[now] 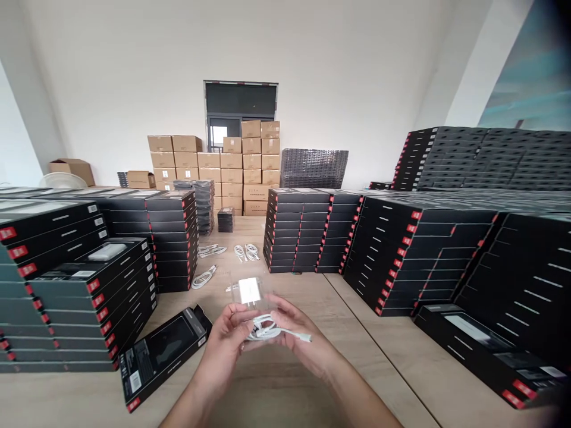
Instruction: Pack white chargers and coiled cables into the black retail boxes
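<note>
A coiled white charging cable [266,333] lies between my two hands, its connector end pointing right. My left hand [226,334] is closed on the coil, thumb pressed on top of it. From the other side my right hand [301,336] grips the same coil, fingers curled around its edge. Just beyond the fingertips is a white charger block [250,290], which seems to sit in clear plastic packaging that the hands also touch. On the table to the left, an open black box [165,356] lies at a slant with its end flap raised.
Stacks of black boxes with red labels stand at the left [125,297] and right [392,255]. Loose white cables [204,277] lie on the wooden table [267,398]. Another black box [477,351] sits at the right. Brown cartons [232,175] are piled by the far wall.
</note>
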`<state>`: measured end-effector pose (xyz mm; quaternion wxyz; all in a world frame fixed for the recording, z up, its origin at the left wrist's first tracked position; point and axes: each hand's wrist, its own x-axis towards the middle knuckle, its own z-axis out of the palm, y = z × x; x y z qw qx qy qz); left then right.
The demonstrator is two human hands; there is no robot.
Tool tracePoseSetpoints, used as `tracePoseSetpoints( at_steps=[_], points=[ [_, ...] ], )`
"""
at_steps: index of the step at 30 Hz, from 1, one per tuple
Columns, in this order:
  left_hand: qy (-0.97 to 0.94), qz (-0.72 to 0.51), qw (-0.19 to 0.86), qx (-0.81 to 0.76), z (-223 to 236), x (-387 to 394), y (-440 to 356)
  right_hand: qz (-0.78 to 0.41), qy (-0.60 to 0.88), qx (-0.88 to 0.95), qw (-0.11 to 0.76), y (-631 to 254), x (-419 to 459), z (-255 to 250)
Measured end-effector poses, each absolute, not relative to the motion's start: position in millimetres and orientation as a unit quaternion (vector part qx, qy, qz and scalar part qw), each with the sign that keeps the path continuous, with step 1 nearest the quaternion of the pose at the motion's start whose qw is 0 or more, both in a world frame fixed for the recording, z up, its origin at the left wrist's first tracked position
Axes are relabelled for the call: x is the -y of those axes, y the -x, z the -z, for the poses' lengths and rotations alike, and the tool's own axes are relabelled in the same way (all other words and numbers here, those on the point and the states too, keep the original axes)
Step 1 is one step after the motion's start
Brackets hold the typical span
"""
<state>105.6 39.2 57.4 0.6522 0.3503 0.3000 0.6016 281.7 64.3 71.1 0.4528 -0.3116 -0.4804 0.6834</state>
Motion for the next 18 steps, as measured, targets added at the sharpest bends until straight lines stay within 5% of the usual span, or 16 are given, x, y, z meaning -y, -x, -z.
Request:
tracePoseSetpoints(
  at_steps=[18],
  points=[
    [-0.317, -0.628, 0.584, -0.405, -52, -40, -113, -0.693, 0.318, 0.455, 0.459, -276, -64, -59]
  ],
)
